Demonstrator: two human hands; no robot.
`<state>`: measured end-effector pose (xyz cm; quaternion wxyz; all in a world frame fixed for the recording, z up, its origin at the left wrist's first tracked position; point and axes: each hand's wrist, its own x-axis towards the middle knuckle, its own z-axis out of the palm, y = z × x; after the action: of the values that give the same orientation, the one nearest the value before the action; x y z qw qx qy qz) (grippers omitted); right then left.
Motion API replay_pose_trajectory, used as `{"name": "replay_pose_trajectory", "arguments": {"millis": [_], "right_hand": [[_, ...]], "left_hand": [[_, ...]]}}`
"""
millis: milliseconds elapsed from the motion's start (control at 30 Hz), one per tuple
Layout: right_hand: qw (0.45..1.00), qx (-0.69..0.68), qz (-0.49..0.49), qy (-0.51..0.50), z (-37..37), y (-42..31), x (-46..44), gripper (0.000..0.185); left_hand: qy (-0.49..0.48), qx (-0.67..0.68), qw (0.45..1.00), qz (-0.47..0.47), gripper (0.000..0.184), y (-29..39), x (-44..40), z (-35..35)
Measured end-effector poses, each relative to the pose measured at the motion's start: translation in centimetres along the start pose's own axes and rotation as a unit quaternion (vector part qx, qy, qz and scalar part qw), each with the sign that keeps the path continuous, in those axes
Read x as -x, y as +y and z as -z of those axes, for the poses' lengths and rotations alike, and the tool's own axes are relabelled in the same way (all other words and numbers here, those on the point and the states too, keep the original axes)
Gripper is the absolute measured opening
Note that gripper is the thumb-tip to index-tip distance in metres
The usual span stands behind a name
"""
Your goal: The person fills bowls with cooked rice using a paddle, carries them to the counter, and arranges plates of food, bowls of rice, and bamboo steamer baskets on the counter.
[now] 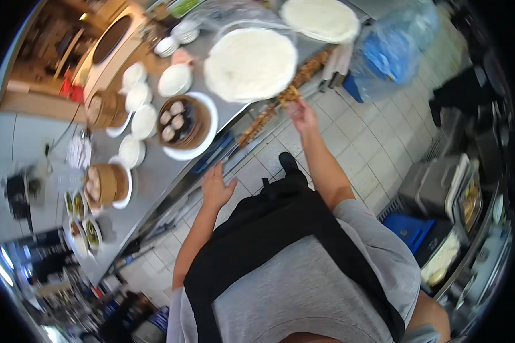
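Note:
My left hand (216, 187) is near the counter's front edge, its fingers stretched out and thumb apart, holding nothing. My right hand (303, 116) reaches forward, fingers closed at a long row of small brown pieces (259, 122) along the counter edge. What the fingers pinch there is too small and blurred to name. Just beyond that hand lies a large round white sheet (250, 64). To the left, a bamboo steamer (199, 123) with several dumplings (177, 122) stands on a white plate (210, 137).
More bamboo steamers (113, 184), stacked white bowls (145, 121) and small dishes of food (91, 233) stand on the metal counter (160, 177). Another stack of white sheets (320, 20) lies at the back. A blue plastic bag (389, 54) hangs at right; grey bins (432, 186) stand behind.

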<state>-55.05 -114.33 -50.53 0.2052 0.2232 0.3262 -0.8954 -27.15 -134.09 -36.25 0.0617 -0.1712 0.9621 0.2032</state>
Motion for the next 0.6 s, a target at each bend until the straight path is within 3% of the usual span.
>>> {"name": "replay_pose_trajectory", "arguments": {"millis": [67, 100, 200, 267, 333, 400, 467, 500, 600], "right_hand": [[0.996, 0.058, 0.041, 0.062, 1.3, -0.3, 0.1, 0.017], [0.995, 0.078, 0.038, 0.042, 3.1, -0.6, -0.5, 0.016], [0.993, 0.037, 0.080, 0.073, 2.2, -3.4, 3.0, 0.017], [0.993, 0.040, 0.107, -0.035, -1.0, -5.2, 6.4, 0.018], [0.976, 0.147, 0.100, -0.123, -6.9, -6.2, 10.5, 0.015], [0.938, 0.291, 0.112, -0.153, -11.9, -5.4, 12.3, 0.014], [0.878, 0.398, 0.161, -0.213, -15.7, -4.0, 12.3, 0.012], [0.852, 0.436, 0.175, -0.231, -17.2, -3.4, 11.1, 0.013], [0.772, 0.548, 0.226, -0.230, -21.9, -1.8, 8.7, 0.015]], "left_hand": [[0.013, -0.024, 1.000, -0.008, 0.065, -0.8, -0.1, -0.6], [0.005, -0.018, 1.000, 0.008, 0.066, -0.7, -0.1, -0.3], [0.027, -0.006, 0.999, 0.029, 0.067, -1.0, -0.4, -0.1], [0.048, 0.001, 0.999, 0.023, 0.067, -1.4, -0.4, -0.7], [0.088, -0.030, 0.996, 0.002, 0.067, -1.7, -0.4, -1.1], [0.087, -0.021, 0.996, 0.011, 0.064, -1.8, -0.2, -0.8], [0.187, 0.063, 0.980, -0.022, 0.056, -2.5, -0.3, -1.7], [0.197, 0.147, 0.969, -0.006, 0.039, -1.9, 0.4, -0.2], [0.334, 0.320, 0.886, 0.039, 0.016, -3.3, 1.2, 1.4]]}}
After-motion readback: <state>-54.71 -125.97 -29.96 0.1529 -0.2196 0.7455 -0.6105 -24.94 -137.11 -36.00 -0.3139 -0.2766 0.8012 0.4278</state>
